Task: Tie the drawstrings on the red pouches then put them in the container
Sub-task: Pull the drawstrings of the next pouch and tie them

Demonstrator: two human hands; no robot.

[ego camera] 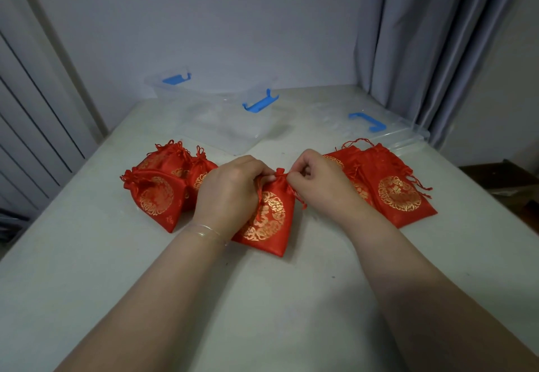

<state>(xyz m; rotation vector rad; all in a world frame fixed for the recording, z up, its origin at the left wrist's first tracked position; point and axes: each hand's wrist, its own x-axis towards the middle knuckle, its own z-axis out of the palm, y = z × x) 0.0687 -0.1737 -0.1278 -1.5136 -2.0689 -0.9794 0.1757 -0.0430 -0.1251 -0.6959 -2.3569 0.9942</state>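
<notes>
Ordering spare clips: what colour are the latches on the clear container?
Blue, on the latches of the clear container; seen in the head view.

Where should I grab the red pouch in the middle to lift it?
Pinch the middle pouch at its gathered neck, coming from above. It lies flat on the table, so only the bunched top stands up. The left hand and right hand are pinching there now.

On the table [87,255], one pouch [267,220] lies in the middle between both hands. A heap of pouches [163,184] sits left, a stack [388,187] right. The container [221,109] stands behind, its lid [388,135] far right.
</notes>
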